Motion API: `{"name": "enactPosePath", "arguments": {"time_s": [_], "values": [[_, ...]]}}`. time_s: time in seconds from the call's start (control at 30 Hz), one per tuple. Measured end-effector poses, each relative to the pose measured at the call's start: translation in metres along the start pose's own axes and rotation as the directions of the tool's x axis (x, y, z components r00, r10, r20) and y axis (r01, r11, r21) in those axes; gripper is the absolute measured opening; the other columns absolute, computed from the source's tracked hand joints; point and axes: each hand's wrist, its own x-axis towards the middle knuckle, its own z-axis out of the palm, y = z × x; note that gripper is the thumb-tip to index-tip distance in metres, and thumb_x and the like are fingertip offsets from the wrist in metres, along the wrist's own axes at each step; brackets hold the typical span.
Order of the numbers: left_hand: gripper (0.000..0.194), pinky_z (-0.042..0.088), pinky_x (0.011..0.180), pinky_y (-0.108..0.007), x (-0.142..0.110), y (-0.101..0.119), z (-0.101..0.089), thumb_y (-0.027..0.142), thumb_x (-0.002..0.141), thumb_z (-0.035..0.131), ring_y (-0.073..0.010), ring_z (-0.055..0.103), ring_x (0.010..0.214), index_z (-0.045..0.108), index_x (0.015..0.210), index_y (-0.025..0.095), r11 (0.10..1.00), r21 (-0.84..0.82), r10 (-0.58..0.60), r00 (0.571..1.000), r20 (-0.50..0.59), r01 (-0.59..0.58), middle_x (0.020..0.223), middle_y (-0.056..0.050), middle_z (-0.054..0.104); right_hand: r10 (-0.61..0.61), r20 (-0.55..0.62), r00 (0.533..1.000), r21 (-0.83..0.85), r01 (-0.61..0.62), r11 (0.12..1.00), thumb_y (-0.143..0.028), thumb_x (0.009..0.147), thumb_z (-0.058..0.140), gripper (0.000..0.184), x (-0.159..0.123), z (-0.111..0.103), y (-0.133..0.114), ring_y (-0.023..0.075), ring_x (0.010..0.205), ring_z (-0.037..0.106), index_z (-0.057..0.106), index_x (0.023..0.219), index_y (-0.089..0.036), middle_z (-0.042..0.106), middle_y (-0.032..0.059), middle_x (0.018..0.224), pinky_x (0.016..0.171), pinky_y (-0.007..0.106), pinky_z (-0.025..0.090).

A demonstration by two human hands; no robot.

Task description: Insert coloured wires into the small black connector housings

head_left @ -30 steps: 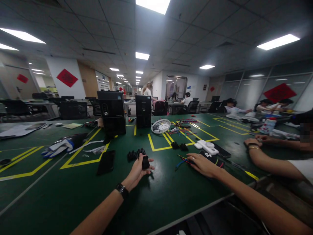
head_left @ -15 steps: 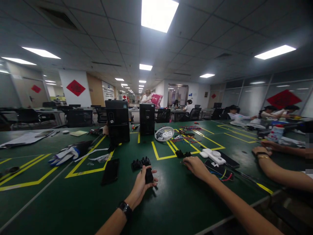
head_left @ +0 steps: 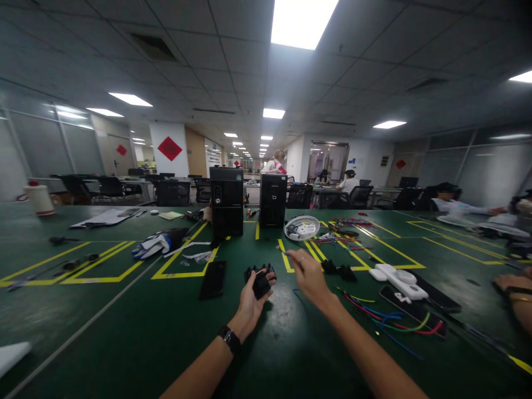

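My left hand [head_left: 249,305], with a dark watch on its wrist, is closed round a small black block-shaped part [head_left: 261,285]. Directly behind its fingers lie more black parts [head_left: 268,268] on the green table. To the right and slightly farther off, my right hand [head_left: 308,277] is raised with thumb and finger pinched. A thin, short piece pokes out to the left of that pinch, too small to name. Just right of this hand sit two black parts [head_left: 338,269]. Loose coloured wires [head_left: 390,320] lie nearer on the right.
Two black computer towers [head_left: 226,202] stand at the back, beside a white round basket [head_left: 302,228]. A black phone [head_left: 212,280] and gloves [head_left: 153,245] lie left. At right are a white power strip [head_left: 399,281] and a co-worker's arm [head_left: 519,293]. Yellow tape marks the table [head_left: 166,343].
My view has turned left. My right hand has come off the table near the black parts and moved closer to my left hand, now pinching something thin. My left hand keeps the black part.
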Motion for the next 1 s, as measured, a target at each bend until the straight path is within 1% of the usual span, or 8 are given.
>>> {"name": "enactPosePath", "arguments": {"time_s": [0.1,0.2,0.33,0.5,0.6,0.7,0.83,1.0], "values": [[0.029,0.049,0.066,-0.026,0.002,0.003,-0.001,0.036,0.087,0.052,-0.0181,0.067,0.080,0.060,0.104,0.014,0.997,-0.051,0.059,0.996,-0.061,-0.063,0.094,-0.011,0.070,0.004,0.122,0.993,0.102,-0.017,0.995,-0.021,0.094,0.038,0.032,-0.025,0.033,-0.024,0.0190,0.096,0.063,0.058,0.120,-0.021,0.067,0.0077,0.106,0.085,0.032,0.049],[0.026,0.049,0.068,-0.027,0.003,0.004,0.000,0.034,0.089,0.048,-0.0162,0.067,0.074,0.060,0.099,0.014,0.990,-0.103,0.087,0.993,-0.084,-0.095,0.087,-0.009,0.071,0.033,0.125,0.992,0.152,-0.052,0.987,-0.023,0.094,0.039,0.032,-0.035,0.036,-0.030,0.0203,0.100,0.063,0.059,0.118,-0.022,0.067,0.0072,0.110,0.089,0.034,0.048],[0.024,0.051,0.073,-0.031,-0.003,0.005,0.004,0.033,0.089,0.048,-0.0176,0.067,0.075,0.059,0.100,0.014,0.990,-0.100,0.091,0.991,-0.099,-0.101,0.088,-0.010,0.071,0.169,-0.077,0.983,0.178,-0.153,0.972,-0.029,0.092,0.044,0.027,-0.032,0.010,-0.024,0.0203,0.085,0.063,0.064,0.107,-0.021,0.068,0.0076,0.096,0.077,0.034,0.050],[0.027,0.051,0.071,-0.032,-0.009,0.006,0.006,0.033,0.086,0.052,-0.0189,0.067,0.074,0.057,0.106,0.016,0.991,-0.073,0.110,0.991,-0.074,-0.115,0.088,-0.010,0.070,0.445,-0.335,0.830,0.589,-0.184,0.787,-0.038,0.091,0.044,0.021,-0.023,-0.010,-0.021,0.0101,0.049,0.041,0.057,0.092,-0.021,0.045,-0.0033,0.062,0.045,0.021,0.035],[0.027,0.051,0.070,-0.031,-0.009,0.008,0.007,0.033,0.086,0.052,-0.0185,0.067,0.072,0.057,0.106,0.016,0.990,-0.080,0.110,0.992,-0.068,-0.115,0.087,-0.009,0.069,0.499,0.006,0.867,0.751,-0.333,0.570,-0.041,0.090,0.046,0.022,-0.023,0.001,-0.025,0.0076,0.042,0.028,0.054,0.088,-0.021,0.032,-0.0074,0.056,0.038,0.018,0.023],[0.025,0.051,0.070,-0.031,-0.007,0.009,0.007,0.032,0.085,0.053,-0.0173,0.066,0.070,0.057,0.104,0.016,0.988,-0.096,0.112,0.991,-0.074,-0.119,0.084,-0.007,0.068,0.382,0.399,0.834,0.587,-0.552,0.592,-0.041,0.088,0.048,0.028,-0.029,0.019,-0.033,0.0074,0.041,0.029,0.060,0.093,-0.017,0.035,-0.0070,0.054,0.037,0.018,0.023],[0.026,0.050,0.066,-0.028,-0.005,0.005,0.004,0.035,0.084,0.055,-0.0157,0.064,0.070,0.060,0.101,0.016,0.990,-0.061,0.119,0.990,-0.075,-0.124,0.082,-0.006,0.067,0.332,0.394,0.857,0.406,-0.486,0.774,-0.033,0.090,0.045,0.028,-0.038,0.033,-0.043,0.0098,0.048,0.040,0.062,0.107,-0.018,0.045,-0.0043,0.058,0.044,0.020,0.030],[0.035,0.049,0.060,-0.027,-0.006,-0.001,0.000,0.044,0.082,0.056,-0.0181,0.064,0.075,0.061,0.104,0.017,0.993,0.030,0.114,0.993,-0.025,-0.113,0.094,-0.009,0.066,0.295,0.335,0.895,0.325,-0.404,0.855,-0.030,0.091,0.043,0.032,-0.040,0.032,-0.049,0.0116,0.050,0.046,0.061,0.115,-0.019,0.051,-0.0028,0.058,0.048,0.022,0.034]]}}
